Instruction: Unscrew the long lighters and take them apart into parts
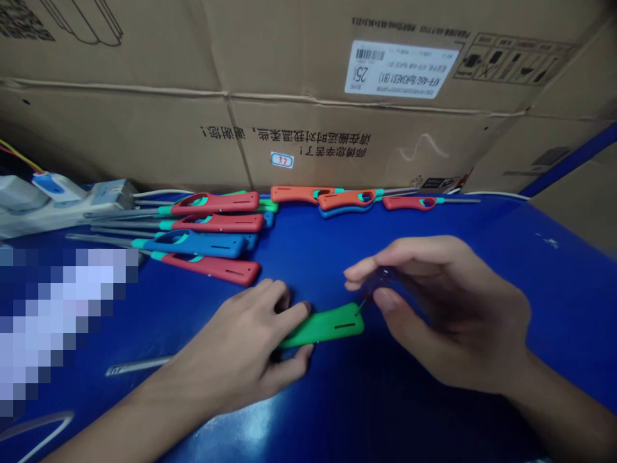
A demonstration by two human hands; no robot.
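The green lighter lies on the blue table, between the two hands, its slotted end pointing right. The left hand grips its body, fingers curled over the far side and thumb along the near side; the right hand pinches a tool with a clear, dark handle, whose thin shaft reaches the lighter's right end; whether its tip is seated there I cannot tell. To do this well, I would keep the left grip firm so the body cannot roll, line the shaft up with the small spot it meets, and press lightly to avoid a slip. Beyond the lighter and to its left, a red lighter fronts a pile close to the left knuckles, so sideways room there looks tight. Straight beyond it, orange lighters line the foot of a cardboard box, which walls off the far side. Nearer than the lighter and to its right, the tabletop offers open room.
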